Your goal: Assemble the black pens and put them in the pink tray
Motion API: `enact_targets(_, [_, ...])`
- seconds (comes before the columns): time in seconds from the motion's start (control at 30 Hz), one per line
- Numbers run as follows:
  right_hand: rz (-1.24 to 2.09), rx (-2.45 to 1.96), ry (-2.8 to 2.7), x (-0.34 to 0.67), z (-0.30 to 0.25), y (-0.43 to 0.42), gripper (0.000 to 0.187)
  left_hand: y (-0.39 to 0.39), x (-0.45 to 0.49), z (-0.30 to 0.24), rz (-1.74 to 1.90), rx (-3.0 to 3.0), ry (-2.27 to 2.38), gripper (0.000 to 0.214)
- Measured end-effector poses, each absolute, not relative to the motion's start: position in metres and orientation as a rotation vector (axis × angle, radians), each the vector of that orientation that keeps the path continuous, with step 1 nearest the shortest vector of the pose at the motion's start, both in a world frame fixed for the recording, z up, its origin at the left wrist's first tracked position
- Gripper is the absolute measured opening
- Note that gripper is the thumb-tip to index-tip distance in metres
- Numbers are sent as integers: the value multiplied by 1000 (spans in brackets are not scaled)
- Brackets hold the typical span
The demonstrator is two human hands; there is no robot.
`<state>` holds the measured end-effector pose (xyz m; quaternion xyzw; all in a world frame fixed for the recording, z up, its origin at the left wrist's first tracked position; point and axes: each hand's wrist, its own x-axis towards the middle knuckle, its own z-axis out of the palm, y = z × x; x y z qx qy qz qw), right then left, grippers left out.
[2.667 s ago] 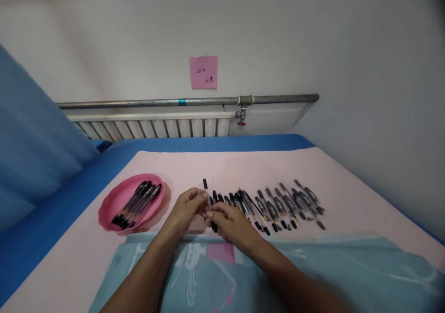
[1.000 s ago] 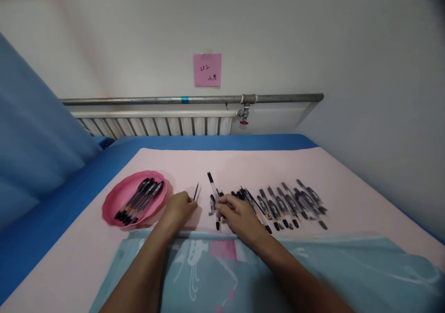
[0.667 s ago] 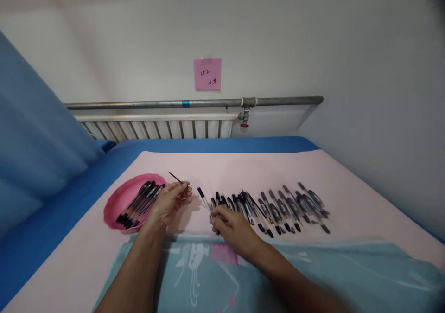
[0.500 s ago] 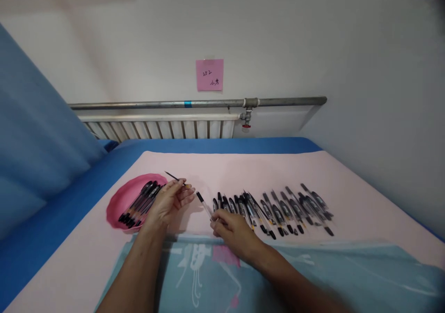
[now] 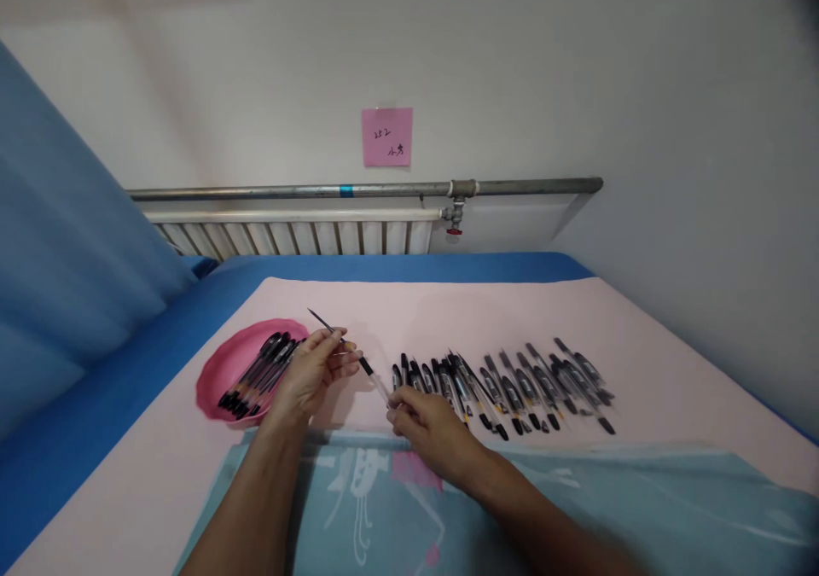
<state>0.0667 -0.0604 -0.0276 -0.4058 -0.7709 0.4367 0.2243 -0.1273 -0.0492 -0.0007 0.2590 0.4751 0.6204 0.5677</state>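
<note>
My left hand (image 5: 320, 363) pinches a thin dark pen refill (image 5: 322, 319) between thumb and fingertips, its pointed end up and to the left. A yellowish bit of it shows by the fingertips. In my right hand (image 5: 426, 422), the fingers are closed on the lower end of a clear pen barrel (image 5: 379, 383) with a black upper end. The refill and the barrel are nearly in line, and the barrel's black end is right by the left fingertips. Whether the refill has entered it, I cannot tell. Beside my left wrist is a pink bowl (image 5: 214, 371) with several assembled-looking pens (image 5: 262, 375).
Many black-and-clear pen parts (image 5: 461, 384) lie in a row right of my right hand, reaching to further loose pieces (image 5: 579, 380). A pink sheet (image 5: 448, 311) covers the blue surface. Blue-green printed cloth (image 5: 512, 491) lies in front; a radiator (image 5: 307, 236) and pipe stand behind.
The refill and the barrel's black end have come together, closing the gap between them. The refill has shifted slightly right and up. My right hand has hardly moved.
</note>
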Motion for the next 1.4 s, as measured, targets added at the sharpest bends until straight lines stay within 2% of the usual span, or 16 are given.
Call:
enact_targets(0.5, [1109, -1152, -2165, 66, -26, -62, 10, -53, -123, -2, 1370, 866, 1253, 28])
enact_targets(0.63, [1223, -1107, -2032, 64, -27, -60, 8, -56, -116, 0, 1218, 966, 1180, 31])
enact_targets(0.77, [1384, -1059, -1779, 64, -25, -58, 9, -54, -116, 0, 1363, 883, 1120, 39])
enact_targets(0.83, [1435, -1034, -1679, 65, -23, -57, 11, -52, -118, -4, 1350, 947, 1199, 35])
enact_targets(1.03, [1452, -1023, -1537, 70, -13, -53, 14, -50, -103, -29, 862, 1634, 1701, 11])
enact_targets(1.17, [1427, -1054, -1547, 72, -9, -51, 14, -51, -87, -33, 558, 1892, 1766, 11])
enact_targets(1.4, [1374, -1077, -1605, 73, -9, -51, 14, -51, -78, -22, 253, 1987, 1832, 13])
